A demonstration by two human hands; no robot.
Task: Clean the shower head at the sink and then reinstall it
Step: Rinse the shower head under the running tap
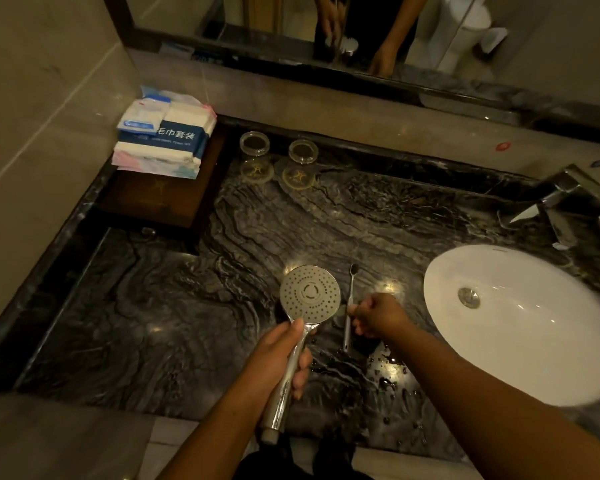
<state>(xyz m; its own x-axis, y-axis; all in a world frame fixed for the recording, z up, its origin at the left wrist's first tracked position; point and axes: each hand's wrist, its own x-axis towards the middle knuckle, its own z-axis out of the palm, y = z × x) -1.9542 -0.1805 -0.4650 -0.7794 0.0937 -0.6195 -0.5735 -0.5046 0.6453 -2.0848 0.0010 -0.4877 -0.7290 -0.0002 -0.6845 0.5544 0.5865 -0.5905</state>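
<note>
My left hand grips the chrome handle of the round shower head, holding it above the dark marble counter with its perforated face turned up. Just right of the head, a slim toothbrush lies lengthwise on the counter, bristles pointing away from me. My right hand is over the middle of the toothbrush's handle, fingers curled, its fingertips pinching the handle. The white oval sink is to the right of both hands.
A chrome faucet stands behind the sink. Two upturned glasses sit on coasters at the back. A stack of packed towels rests on a dark wooden tray at the left. Water drops wet the counter near my right arm.
</note>
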